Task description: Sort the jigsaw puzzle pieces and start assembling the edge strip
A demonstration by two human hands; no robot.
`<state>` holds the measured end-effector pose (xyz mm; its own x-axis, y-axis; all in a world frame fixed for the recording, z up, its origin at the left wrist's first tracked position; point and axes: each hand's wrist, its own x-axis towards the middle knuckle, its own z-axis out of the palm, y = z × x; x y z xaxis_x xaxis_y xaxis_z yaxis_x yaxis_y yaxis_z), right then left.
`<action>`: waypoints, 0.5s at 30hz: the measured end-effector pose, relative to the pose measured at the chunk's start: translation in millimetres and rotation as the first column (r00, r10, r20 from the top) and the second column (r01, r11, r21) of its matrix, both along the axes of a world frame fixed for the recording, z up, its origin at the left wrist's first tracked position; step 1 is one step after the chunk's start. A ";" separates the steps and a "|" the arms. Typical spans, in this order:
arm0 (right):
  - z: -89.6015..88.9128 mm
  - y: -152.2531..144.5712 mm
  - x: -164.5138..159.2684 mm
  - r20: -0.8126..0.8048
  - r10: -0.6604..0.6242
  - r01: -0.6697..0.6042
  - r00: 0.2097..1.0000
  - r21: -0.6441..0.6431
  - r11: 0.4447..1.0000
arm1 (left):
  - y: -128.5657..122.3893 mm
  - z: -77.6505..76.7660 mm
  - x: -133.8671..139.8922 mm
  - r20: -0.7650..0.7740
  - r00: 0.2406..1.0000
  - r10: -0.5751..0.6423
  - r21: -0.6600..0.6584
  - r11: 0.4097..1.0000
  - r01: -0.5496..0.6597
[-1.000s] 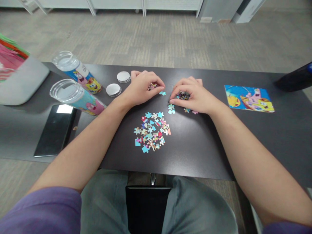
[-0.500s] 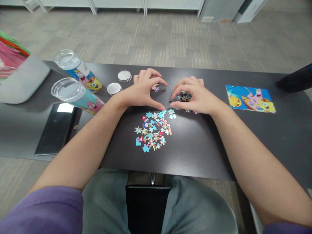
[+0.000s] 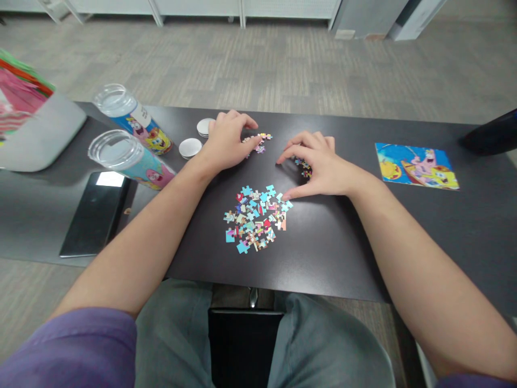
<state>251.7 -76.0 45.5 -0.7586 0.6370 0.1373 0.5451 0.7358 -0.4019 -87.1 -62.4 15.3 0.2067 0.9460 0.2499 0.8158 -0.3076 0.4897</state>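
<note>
Jigsaw puzzle pieces (image 3: 253, 220), mostly light blue, red and cream, lie in a loose pile on the dark table (image 3: 323, 242). Beyond that pile, my left hand (image 3: 230, 137) rests over a smaller group of pink and yellow pieces (image 3: 260, 143), its fingers apart and partly covering them. My right hand (image 3: 315, 164) arches over another group of dark, multicoloured pieces (image 3: 302, 166), which it partly hides. The fingers of that hand are spread, and its thumb touches or nearly touches the right edge of the loose pile.
Two clear-lidded cartoon canisters (image 3: 137, 121) lean at the left, close to white round discs (image 3: 190, 147) and a black tablet-like device (image 3: 95, 215). A cartoon picture card (image 3: 418, 165) lies at the right, near a dark cylinder (image 3: 490, 132). A white bin (image 3: 48, 134) stands far left.
My left hand has shifted left over the far group, uncovering more of it. My right thumb has moved toward me, bringing blue pieces closer to the near pile.
</note>
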 end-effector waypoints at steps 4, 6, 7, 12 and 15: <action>4.1 -2.0 -1.1 -0.010 -0.031 0.031 0.999 0.023 0.999 | 0.9 -3.7 -0.9 -0.008 1.000 0.018 -0.010 1.000 -0.018; 5.0 -2.0 -1.0 -0.030 -0.061 0.062 0.998 0.039 0.997 | 0.6 -3.7 1.0 -0.016 1.000 0.023 -0.017 1.000 -0.023; 5.2 -1.9 -0.8 -0.038 -0.074 0.075 0.997 0.049 0.996 | 0.2 -3.1 2.1 -0.017 1.000 0.020 -0.016 1.000 -0.021; 4.4 -1.8 -0.3 -0.030 -0.111 0.113 0.993 0.088 0.990 | -2.4 1.1 5.3 0.007 1.000 -0.001 -0.012 1.000 0.001; 3.1 -1.8 -0.3 -0.036 -0.107 0.109 0.994 0.078 0.991 | -0.9 0.2 5.9 0.043 0.999 -0.006 -0.006 1.000 0.006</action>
